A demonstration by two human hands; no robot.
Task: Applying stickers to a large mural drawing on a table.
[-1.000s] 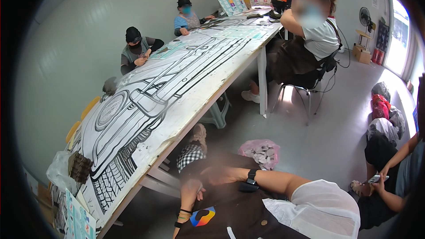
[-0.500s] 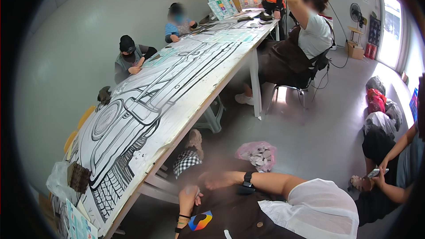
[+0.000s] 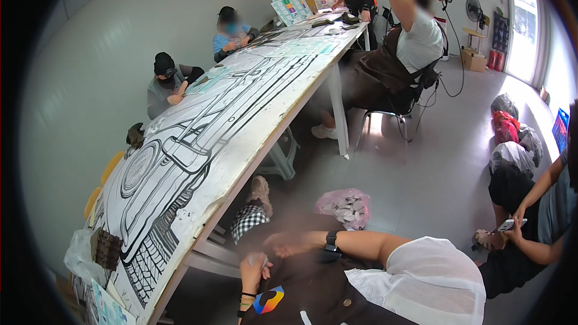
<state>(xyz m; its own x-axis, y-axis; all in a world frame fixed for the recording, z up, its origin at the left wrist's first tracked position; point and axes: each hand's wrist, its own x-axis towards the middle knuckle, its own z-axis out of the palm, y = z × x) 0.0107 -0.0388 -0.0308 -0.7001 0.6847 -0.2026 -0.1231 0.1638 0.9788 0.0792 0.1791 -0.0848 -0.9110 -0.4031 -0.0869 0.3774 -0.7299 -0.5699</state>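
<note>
- The small pale piece (image 3: 257, 258) sits at the fingertips of the left hand (image 3: 254, 269), low over the dark apron (image 3: 313, 283), just off the near long edge of the long table (image 3: 241, 171). The fingers curl narrowly about it; blur hides how firmly.
- A loose pinch could let it drop to the floor and roll under the table.
- The right hand (image 3: 288, 244) lies spread on the apron, holding nothing, so it gives no support.
- The pink bag of pale pieces (image 3: 344, 207) lies near on the floor; a swinging elbow might scatter it.
- A shoe (image 3: 260, 189) beneath the table edge could get bumped.
</note>
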